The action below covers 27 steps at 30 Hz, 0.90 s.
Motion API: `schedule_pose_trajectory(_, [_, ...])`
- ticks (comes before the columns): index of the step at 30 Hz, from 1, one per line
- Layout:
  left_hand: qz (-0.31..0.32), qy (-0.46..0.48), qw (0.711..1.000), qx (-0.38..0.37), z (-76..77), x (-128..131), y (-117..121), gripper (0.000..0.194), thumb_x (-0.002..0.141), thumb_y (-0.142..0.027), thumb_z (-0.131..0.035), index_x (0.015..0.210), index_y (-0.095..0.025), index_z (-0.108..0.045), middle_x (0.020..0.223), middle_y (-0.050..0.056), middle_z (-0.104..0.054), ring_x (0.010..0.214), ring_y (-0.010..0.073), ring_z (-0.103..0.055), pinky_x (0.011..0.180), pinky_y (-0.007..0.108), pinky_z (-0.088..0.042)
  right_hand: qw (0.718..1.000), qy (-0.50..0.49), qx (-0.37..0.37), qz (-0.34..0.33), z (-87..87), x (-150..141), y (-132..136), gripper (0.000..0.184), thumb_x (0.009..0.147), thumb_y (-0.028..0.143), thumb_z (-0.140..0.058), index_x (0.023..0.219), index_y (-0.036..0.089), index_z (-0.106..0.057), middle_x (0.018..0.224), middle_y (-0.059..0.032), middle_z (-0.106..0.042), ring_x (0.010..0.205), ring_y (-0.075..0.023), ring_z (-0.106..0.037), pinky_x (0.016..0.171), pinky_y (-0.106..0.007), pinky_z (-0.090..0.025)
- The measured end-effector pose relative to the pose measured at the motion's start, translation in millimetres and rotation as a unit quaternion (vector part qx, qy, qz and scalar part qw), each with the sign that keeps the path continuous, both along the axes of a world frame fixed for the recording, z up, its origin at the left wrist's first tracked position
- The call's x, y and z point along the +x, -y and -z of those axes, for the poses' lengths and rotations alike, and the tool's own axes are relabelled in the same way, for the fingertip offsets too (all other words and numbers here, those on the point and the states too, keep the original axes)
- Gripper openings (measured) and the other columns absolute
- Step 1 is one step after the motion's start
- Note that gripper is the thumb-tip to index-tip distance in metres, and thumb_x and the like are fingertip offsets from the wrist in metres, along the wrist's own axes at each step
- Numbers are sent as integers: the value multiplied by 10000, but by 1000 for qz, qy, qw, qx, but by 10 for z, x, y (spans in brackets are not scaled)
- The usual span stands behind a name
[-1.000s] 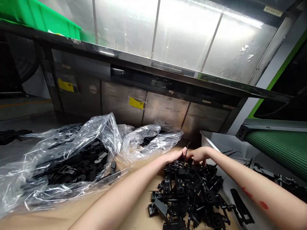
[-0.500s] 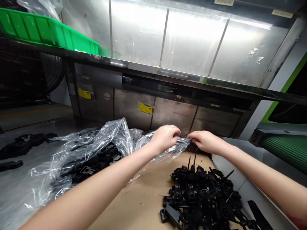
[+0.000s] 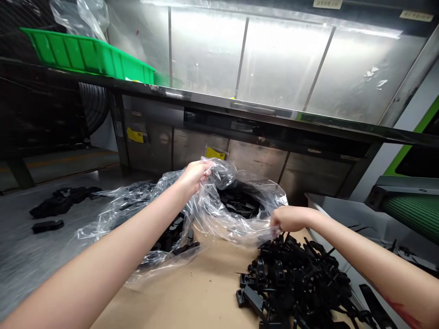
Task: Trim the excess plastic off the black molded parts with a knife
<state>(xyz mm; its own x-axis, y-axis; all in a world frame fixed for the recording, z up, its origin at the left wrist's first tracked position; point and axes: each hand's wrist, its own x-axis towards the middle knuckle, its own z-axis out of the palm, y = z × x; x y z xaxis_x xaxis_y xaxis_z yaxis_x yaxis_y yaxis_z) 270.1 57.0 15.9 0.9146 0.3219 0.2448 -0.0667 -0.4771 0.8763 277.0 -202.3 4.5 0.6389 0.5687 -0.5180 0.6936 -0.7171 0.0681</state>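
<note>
A clear plastic bag (image 3: 222, 224) stands with its mouth spread, and black plastic parts (image 3: 240, 203) show inside it. My left hand (image 3: 198, 176) is closed on the bag's far left rim. On the near right side of the rim, my right hand (image 3: 286, 220) pinches the film, just above a heap of black plastic parts (image 3: 298, 278). To the left, partly behind my left forearm, lies more clear film (image 3: 130, 196) with black parts under it.
Brown cardboard (image 3: 192, 292) covers the work surface. Loose black parts (image 3: 63, 198) lie at far left. A green bin (image 3: 92, 57) sits on the shelf (image 3: 206, 98) above. At right are a white bin (image 3: 329, 208) and a green conveyor belt (image 3: 411, 210).
My hands were close together on gathered film. My left hand has moved left and my right hand slightly down, and the bag's mouth is now spread, showing the parts inside.
</note>
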Motion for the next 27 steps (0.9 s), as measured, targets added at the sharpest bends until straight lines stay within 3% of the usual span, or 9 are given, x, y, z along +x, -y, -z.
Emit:
schedule_pose_trajectory(3, [-22,-3,999,46,106,-160,-138,236,875,-215,-380,1007,-45,-477,698,39,-494,535,70,-458,515,215,-413,999,22,-13,-25,-35,-164,71,216,767,87,-467,914,145,-615,833,-24,-570,768,-106,-510,731,-300,-419])
schedule_pose_trajectory(5, [-32,36,992,119,220,-311,-128,347,841,-221,-431,1135,-37,-424,975,141,-509,860,187,-520,751,389,-422,997,56,-5,-50,-36,-286,72,233,743,49,-467,893,142,-619,847,-29,-560,798,-114,-498,746,-306,-406])
schedule_pose_trajectory(8, [76,145,946,281,371,-592,55,466,841,-178,-388,1300,-156,-315,1356,98,-210,1260,227,-140,1020,455,-66,990,110,20,-90,-51,-472,45,219,718,35,-468,833,137,-624,849,-35,-538,821,-127,-470,745,-304,-384])
schedule_pose_trajectory(11, [308,142,843,417,516,-808,266,348,839,-236,-413,1173,-291,-493,1291,-38,-363,1246,156,-213,1051,334,-35,984,134,39,-114,-61,-599,53,195,713,35,-461,779,133,-616,828,-28,-530,802,-123,-448,742,-294,-366])
schedule_pose_trajectory(14, [381,48,805,452,683,-902,341,343,850,-404,-405,1054,-193,-583,1024,64,-574,1092,262,-424,963,553,-66,981,158,51,-101,-11,-652,113,226,699,19,-447,789,143,-613,827,-26,-525,780,-122,-438,702,-280,-371])
schedule_pose_trajectory(17, [446,-18,772,452,807,-940,343,360,887,-402,-329,871,-193,-621,772,8,-615,734,144,-572,918,520,-251,978,179,63,-89,67,-678,184,258,662,-12,-427,788,137,-596,803,-25,-514,770,-125,-447,674,-281,-389])
schedule_pose_trajectory(22, [335,48,820,463,778,-1131,353,394,863,-413,-369,1093,-140,-537,1112,101,-511,989,231,-487,841,404,-377,968,213,115,-67,39,-738,373,483,709,38,-368,1141,219,-484,1110,-43,-485,938,-148,-497,766,-304,-426])
schedule_pose_trajectory(25, [286,107,840,449,762,-1574,271,358,883,-372,-340,1174,-207,-468,1226,22,-430,1108,180,-403,911,317,-356,956,250,151,-37,-15,-930,653,626,738,81,-312,1306,337,-261,1365,21,-202,1090,-145,-438,863,-290,-407])
schedule_pose_trajectory(27, [281,141,846,431,845,-1991,178,359,883,-328,-358,1236,-272,-388,1248,-13,-403,1123,127,-388,929,265,-351,948,266,176,-19,18,-1248,905,560,791,149,-284,1293,392,-242,1367,81,-172,1101,-120,-430,869,-283,-416])
